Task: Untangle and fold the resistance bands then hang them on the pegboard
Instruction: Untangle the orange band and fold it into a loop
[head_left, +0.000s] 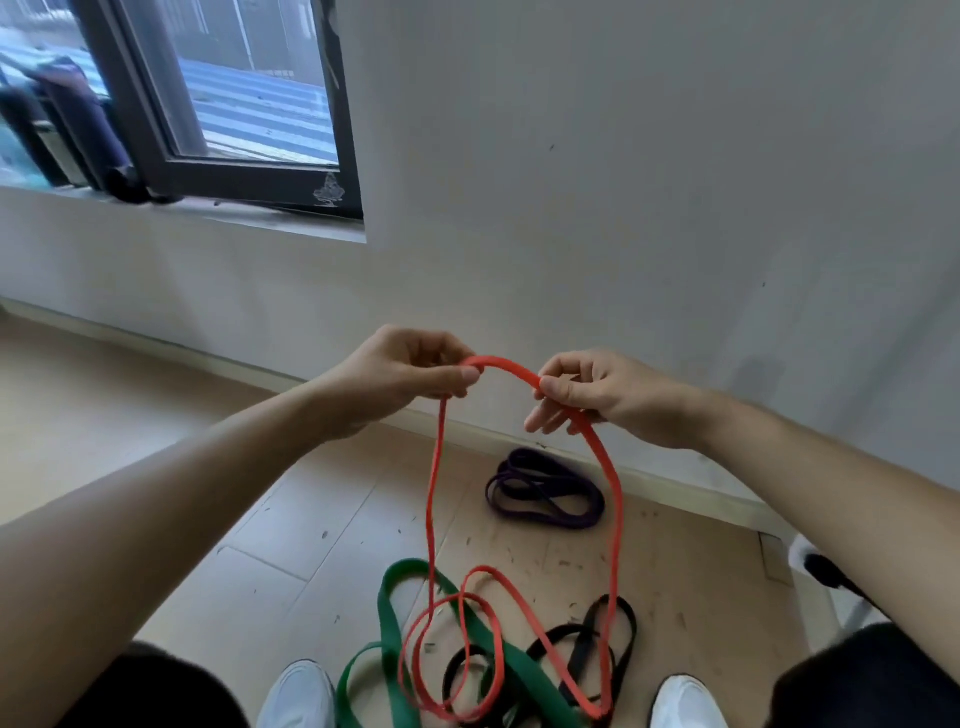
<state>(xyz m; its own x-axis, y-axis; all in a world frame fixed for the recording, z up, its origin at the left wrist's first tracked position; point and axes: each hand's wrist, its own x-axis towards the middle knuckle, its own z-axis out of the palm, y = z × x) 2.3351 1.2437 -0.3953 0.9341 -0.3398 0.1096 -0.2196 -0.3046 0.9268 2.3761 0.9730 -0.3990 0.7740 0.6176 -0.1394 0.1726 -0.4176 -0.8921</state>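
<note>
Hands (410, 371) (597, 395) pinch red band (501, 365) overhead floor.

4 resistance bands show. The thin red-orange band (501, 365) is lifted: its top arcs between the left hand (410, 371) and right hand (597, 395), each pinching it, and 2 strands hang down to the floor, where the rest lies in crossed loops. Those loops overlap the wide green band (387, 613), which lies in loose curves on the floor, and the black band (577, 660), looped and tangled beside and beneath them. The purple band (550, 514) lies apart near the wall, coiled into a flat oval of several turns.
</note>
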